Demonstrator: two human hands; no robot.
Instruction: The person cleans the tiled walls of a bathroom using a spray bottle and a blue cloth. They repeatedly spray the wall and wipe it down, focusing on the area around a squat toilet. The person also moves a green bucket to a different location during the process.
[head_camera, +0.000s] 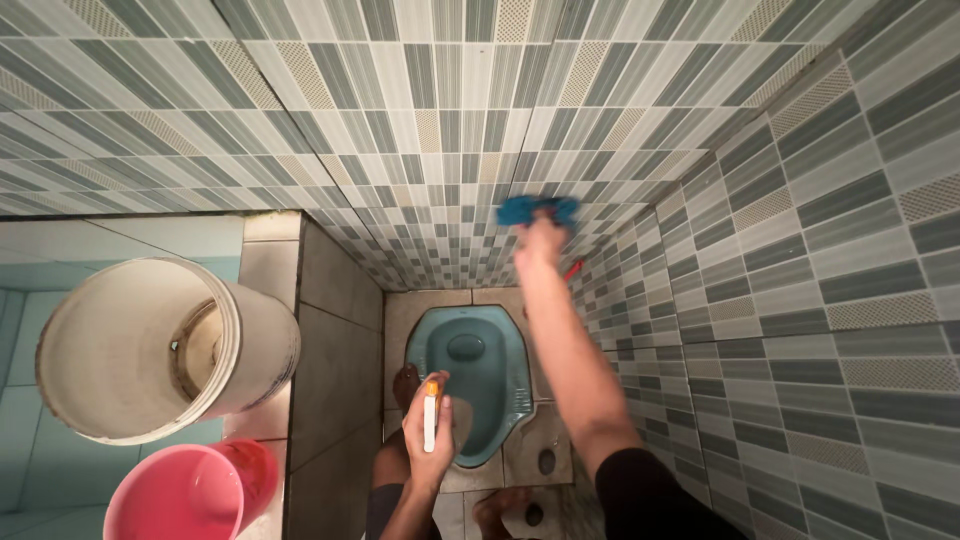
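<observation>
— What is seen at the far wall?
— A blue cloth (539, 209) is pressed against the tiled wall (420, 130) by the right hand (541, 243), whose fingers are closed over the cloth's lower edge; the arm is stretched out above the squat toilet (470, 380). A small red object (573, 269) is glimpsed just beside the wrist, too small to be identified.

— And nearer the camera?
— A white spray bottle with an orange top (431, 410) is gripped upright in the left hand (428, 432), fingers wrapped around its body, above the near rim of the teal toilet pan.

— What is set to the left?
— A large white bucket (150, 345) is perched on the grey ledge (330, 330), and a pink bucket (190, 490) is placed just below it, the two touching or nearly so.
</observation>
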